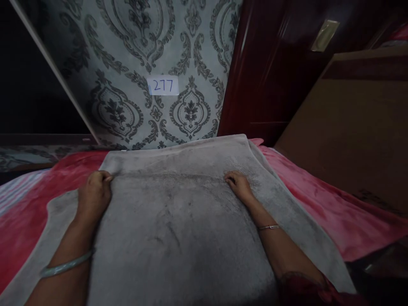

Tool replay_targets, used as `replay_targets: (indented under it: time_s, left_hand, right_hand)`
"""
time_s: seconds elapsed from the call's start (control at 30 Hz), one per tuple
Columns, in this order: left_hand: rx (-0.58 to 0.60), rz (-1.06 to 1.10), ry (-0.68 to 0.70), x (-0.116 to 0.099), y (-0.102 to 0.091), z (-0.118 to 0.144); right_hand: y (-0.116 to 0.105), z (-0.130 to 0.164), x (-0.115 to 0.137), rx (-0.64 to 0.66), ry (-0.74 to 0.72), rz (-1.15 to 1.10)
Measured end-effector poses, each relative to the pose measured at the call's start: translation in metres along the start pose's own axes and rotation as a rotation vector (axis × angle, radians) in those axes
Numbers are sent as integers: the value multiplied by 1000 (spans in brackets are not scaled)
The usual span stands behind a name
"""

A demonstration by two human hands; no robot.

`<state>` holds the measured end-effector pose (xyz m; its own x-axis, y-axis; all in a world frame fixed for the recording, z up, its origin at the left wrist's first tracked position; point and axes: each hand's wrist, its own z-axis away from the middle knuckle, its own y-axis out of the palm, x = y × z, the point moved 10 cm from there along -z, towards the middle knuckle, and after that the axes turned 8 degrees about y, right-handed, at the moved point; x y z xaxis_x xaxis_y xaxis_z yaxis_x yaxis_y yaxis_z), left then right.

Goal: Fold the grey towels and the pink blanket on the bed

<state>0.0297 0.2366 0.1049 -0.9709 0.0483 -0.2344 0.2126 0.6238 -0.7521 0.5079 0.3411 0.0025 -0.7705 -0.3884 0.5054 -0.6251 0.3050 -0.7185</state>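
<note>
At the far left, a dark opening with a pale slanted frame edge gives way to grey damask-patterned wallpaper, on which a small white paper label with the handwritten number 277 is stuck. Below it lies a red plush blanket that covers the bed from left to right.

Spread over that blanket, in the near middle of the scene, is a large grey, short-pile fleece cloth, apparently folded into more than one layer, with a lower layer showing along its left and right sides.

The left hand, a pale green bangle on its wrist, sits at the left edge of the upper layer with its fingers curled in, seemingly pinching the fold. The right hand, with a thin metal bracelet on the wrist, rests nearer the far right part of the cloth, its fingers bent down into the pile; whether they grip or only press, I cannot tell.

The cloth looks soft, limp and light, likely to sag and drape rather than hold shape, and not slippery; edges and corners seem the best places to hold it.

To the right stand a dark red glossy wooden door and a brown flat board.
</note>
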Motion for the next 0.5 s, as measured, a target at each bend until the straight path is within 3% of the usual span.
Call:
replay_targets:
  time_s: [0.33,0.5]
  left_hand:
    - [9,-92,-48,9,-1,7]
    - [35,-183,-10,8,6,11]
  right_hand:
    - [-51,5,4,-248,84,-18]
    - [-44,6,1,-159,90,-27]
